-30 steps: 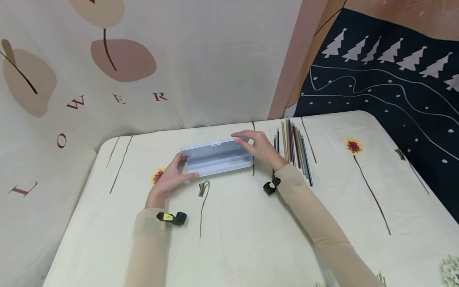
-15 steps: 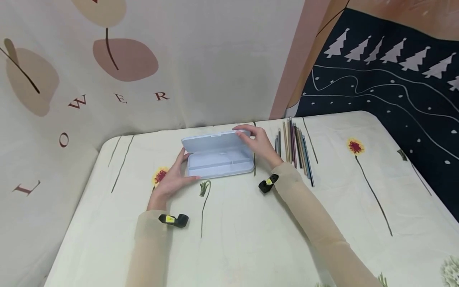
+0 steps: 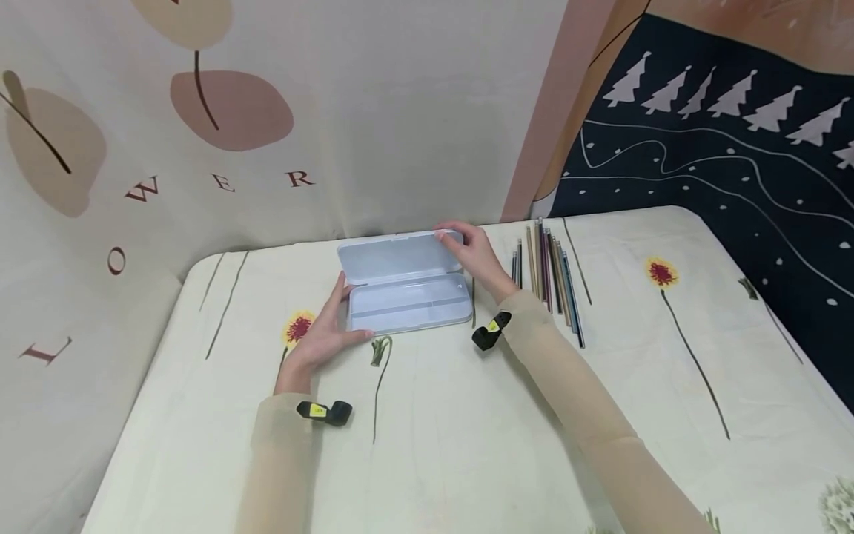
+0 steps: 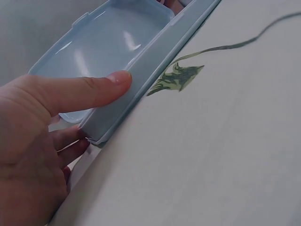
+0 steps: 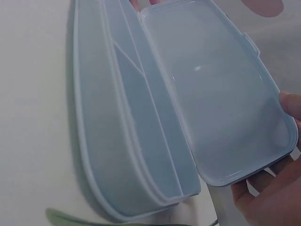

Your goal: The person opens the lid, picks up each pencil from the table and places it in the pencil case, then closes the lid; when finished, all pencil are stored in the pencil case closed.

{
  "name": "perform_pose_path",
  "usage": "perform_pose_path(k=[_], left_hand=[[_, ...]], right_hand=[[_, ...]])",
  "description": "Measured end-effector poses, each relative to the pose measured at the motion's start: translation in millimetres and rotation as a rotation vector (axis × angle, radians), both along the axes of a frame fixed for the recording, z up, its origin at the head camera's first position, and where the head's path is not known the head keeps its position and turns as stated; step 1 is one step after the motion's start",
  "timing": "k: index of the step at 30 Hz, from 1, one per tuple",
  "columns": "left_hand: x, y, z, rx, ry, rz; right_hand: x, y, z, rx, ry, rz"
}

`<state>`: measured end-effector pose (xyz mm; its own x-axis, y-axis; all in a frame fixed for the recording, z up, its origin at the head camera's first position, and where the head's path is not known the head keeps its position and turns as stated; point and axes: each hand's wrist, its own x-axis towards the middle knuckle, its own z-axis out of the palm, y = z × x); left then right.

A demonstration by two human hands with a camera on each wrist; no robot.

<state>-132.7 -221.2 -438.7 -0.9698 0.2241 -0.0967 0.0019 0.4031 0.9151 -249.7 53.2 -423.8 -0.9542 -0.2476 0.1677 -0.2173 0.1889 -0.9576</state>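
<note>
A light blue plastic pencil case (image 3: pixel 410 319) sits on the table with its lid (image 3: pixel 396 256) raised and leaning back. Thin dividers split its inside into compartments, and nothing lies in them. My left hand (image 3: pixel 319 345) grips the left end of the base; in the left wrist view the thumb (image 4: pixel 94 89) presses the front wall and the fingers curl round the end. At the lid's far right corner, my right hand (image 3: pixel 477 256) pinches the edge. The right wrist view has the thumb (image 5: pixel 290 104) on the lid's inner side and fingers behind it.
To the right of the case lies a loose row of several pencils (image 3: pixel 554 271), close to the right forearm. A cloth printed with flowers covers the table (image 3: pixel 454 430). Behind it hangs a pale curtain (image 3: pixel 414 148), with a dark tree-print cloth (image 3: pixel 700 163) at the right.
The lid has swung up and back, held by my right hand, so the inside shows more fully. My left hand has stayed on the base's left end. The pencils have not moved.
</note>
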Motion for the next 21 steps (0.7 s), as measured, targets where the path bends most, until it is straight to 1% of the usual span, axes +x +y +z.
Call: perform_pose_path(k=[3, 5, 10, 11, 15, 21], left_hand=[[3.7, 4, 8.7, 0.018, 0.009, -0.007], [2.0, 3, 4.3, 0.01, 0.015, -0.01], [-6.1, -4, -16.1, -0.016, 0.038, -0.016], [-6.8, -5, -18.0, -0.017, 0.046, -0.016], [-6.4, -7, -20.7, -0.004, 0.062, -0.011], [-6.7, -7, -21.8, -0.022, 0.057, -0.016]], right_hand=[[-2.0, -1, 0.8, 0.002, -0.014, -0.016], [-3.1, -2, 1.3, 0.003, -0.027, -0.024], [-7.9, -4, 1.1, 0.0, -0.039, -0.045], [-8.5, -5, 1.0, 0.004, -0.035, -0.048], [-9.2, -8, 0.4, 0.021, -0.027, -0.061], [-9.7, -10, -1.9, 0.042, -0.019, -0.094]])
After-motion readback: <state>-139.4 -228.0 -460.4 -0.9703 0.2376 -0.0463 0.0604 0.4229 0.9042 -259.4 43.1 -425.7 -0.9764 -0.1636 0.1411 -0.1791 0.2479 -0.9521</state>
